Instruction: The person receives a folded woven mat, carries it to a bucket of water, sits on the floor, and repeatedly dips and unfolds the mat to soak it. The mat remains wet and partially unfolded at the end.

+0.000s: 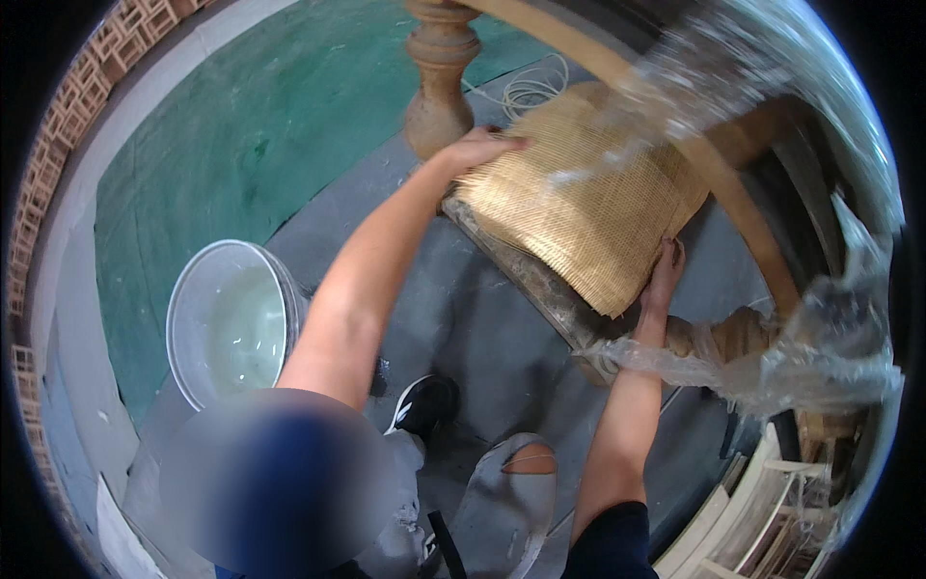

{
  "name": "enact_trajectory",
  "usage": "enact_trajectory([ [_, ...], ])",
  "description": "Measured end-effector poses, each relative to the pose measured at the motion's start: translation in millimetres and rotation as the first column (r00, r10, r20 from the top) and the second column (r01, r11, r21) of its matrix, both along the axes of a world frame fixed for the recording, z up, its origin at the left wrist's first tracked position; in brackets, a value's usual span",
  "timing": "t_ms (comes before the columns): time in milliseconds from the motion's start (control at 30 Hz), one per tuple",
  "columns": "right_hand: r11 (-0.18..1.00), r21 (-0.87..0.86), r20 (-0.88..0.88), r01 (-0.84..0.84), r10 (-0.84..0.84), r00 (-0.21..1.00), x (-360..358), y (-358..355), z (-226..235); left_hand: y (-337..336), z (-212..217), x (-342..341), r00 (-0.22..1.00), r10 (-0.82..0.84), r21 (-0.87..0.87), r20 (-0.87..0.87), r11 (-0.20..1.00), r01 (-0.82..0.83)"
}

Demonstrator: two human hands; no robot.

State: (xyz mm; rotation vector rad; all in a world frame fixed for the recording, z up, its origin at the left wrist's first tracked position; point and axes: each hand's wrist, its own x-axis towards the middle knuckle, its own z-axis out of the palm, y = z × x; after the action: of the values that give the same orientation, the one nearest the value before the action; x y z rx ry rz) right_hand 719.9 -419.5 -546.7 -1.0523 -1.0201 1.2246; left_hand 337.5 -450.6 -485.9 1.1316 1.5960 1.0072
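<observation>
A stack of tan woven cane sheets [588,193] lies over a worn wooden beam [516,275] low above the floor. My left hand [480,150] grips the sheets' far left corner, its thumb on top and its fingers partly hidden. On the opposite side my right hand [664,278] is closed around the near right edge. The sheets fan slightly, so several layers show along their front edge.
A white bucket of clear liquid [241,328] stands to my left. A turned wooden leg [442,82] rises beyond my left hand, near a pale coil [531,89]. Clear plastic wrap [810,338] hangs around wooden furniture parts at right. Green sheeting [231,174] covers floor at far left.
</observation>
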Motion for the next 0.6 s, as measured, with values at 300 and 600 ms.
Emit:
enact_trajectory([
  [300, 0.953, -0.301, 0.204, 0.005, 0.059, 0.977, 8, -14, -126, -12, -164, 86, 0.711, -0.250, 0.023, -0.657, 0.936, 0.351],
  [600, 0.965, 0.254, 0.924, 0.066, -0.262, 0.280, -24, -37, -63, -116, -114, 92, 0.743, 0.124, 0.313, -0.658, 0.942, 0.120],
])
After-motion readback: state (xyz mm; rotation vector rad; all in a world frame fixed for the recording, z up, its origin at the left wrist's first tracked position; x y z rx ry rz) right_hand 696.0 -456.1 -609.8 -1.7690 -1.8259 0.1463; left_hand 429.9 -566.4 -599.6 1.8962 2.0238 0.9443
